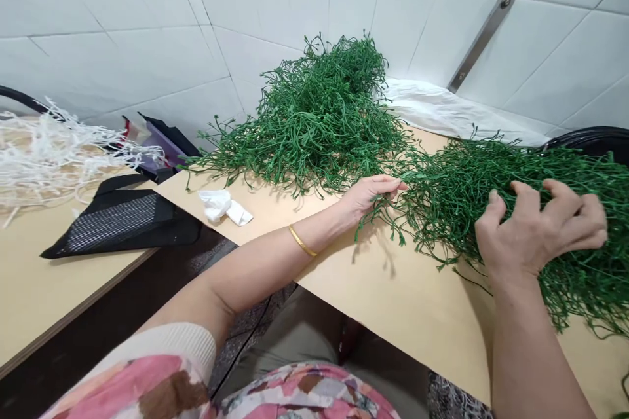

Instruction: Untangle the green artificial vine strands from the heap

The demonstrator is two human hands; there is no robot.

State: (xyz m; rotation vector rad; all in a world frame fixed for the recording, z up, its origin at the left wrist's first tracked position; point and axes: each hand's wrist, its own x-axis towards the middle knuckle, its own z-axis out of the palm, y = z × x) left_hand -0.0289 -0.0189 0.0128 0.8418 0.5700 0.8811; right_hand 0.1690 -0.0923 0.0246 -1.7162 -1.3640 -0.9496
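Note:
My left hand (376,196) pinches a few thin green cords (417,177) between thumb and fingers, at the left end of the right-hand heap; some cord ends dangle below it. My right hand (538,222) is over the heap of green cords (462,183), fingers spread and curved, apparently with nothing gripped; I cannot tell whether its fingertips touch the cords. Another, taller pile of green cords (324,118) with small knotted or frayed ends rises behind my left hand, against the tiled wall. The two heaps meet in the middle.
Both heaps lie on a light wooden table (432,314). Crumpled white tissue (221,206) sits near its left side. On the left table are white cords (49,150) and a black mesh piece (118,219) reaching over the gap. White cloth (442,105) lies along the wall below a metal bracket (481,42).

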